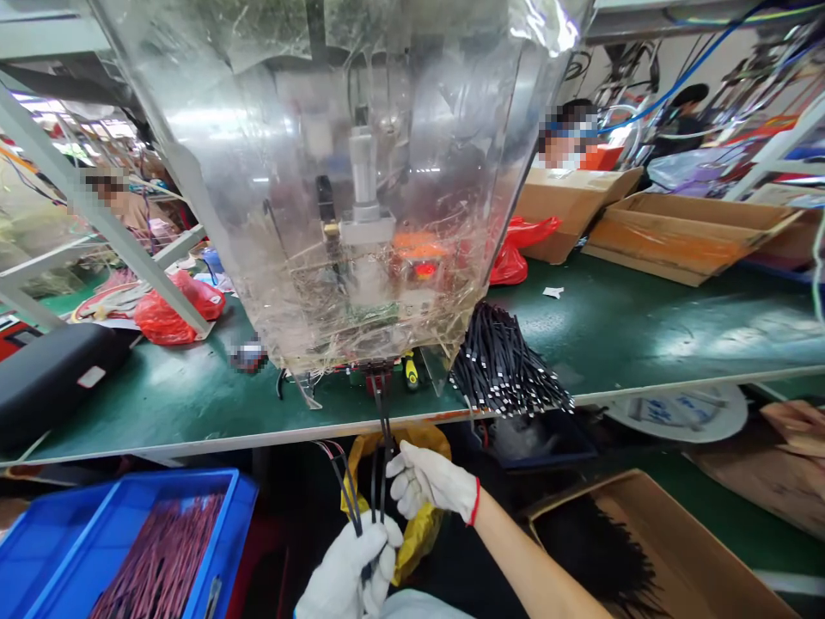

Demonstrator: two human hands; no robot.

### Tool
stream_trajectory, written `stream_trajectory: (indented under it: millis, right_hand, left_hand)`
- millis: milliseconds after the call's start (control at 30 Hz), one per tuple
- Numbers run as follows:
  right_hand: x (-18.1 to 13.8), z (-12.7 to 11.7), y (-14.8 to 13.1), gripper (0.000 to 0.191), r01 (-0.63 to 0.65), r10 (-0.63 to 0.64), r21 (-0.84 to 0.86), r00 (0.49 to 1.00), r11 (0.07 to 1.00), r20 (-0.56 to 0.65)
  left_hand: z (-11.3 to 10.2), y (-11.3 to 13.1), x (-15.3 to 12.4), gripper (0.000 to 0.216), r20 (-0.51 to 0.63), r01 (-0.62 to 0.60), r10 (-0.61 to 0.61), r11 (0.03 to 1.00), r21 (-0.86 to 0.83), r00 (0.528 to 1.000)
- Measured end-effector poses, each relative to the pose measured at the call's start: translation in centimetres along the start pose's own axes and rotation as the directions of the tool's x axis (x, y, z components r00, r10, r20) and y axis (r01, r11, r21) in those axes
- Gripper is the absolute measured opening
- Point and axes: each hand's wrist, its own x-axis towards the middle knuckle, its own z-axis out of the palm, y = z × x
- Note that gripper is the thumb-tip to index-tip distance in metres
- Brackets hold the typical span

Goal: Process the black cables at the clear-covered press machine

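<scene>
At the bottom centre, the white-gloved left hand (351, 572) is clenched around thin black wires (377, 490), while the gloved right hand (426, 481) pinches one wire upright below the green counter (632, 331).

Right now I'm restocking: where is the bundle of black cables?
The bundle of black cables lies on the green bench, right of the clear machine guard.

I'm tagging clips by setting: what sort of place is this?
Most likely a cable-assembly factory line: a green workbench carries a shielded machine, a bundle of black cables lies beside it, and gloved hands feed it wires.
</scene>
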Motion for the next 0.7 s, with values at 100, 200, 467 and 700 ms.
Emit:
stream_trajectory:
  millis: [100, 200, 467, 700]
  right_hand:
    - [0.8, -0.6, 2.8, 0.040, 0.147, -0.130, 0.110, 0.980, 0.983, -0.153]
    - [1.8, -0.7, 3.5, 0.036, 0.209, -0.177, 0.088, 0.942, 0.974, -0.286]
    - [3.8, -1.6, 3.1, 0.029, 0.346, -0.233, 0.218, 0.878, 0.913, -0.419]
    - [2.9, -1.4, 3.4, 0.038, 0.086, -0.051, 0.245, 0.988, 0.966, -0.143]
  left_hand:
    - [-1.8, -1.3, 0.8, 0.037, 0.028, 0.055, -0.065, 0.963, 0.264, 0.998]
    - [-3.2, -2.3, 1.5, 0.043, -0.029, 0.046, -0.037, 0.907, 0.419, 0.999]
    - [-3.5, -1.7, 1.0, 0.043, 0.014, -0.025, 0.020, 0.874, 0.486, 1.000]
    - [-3.8, -1.4, 1.1, 0.043, -0.064, 0.024, 0.014, 0.832, 0.555, 0.998]
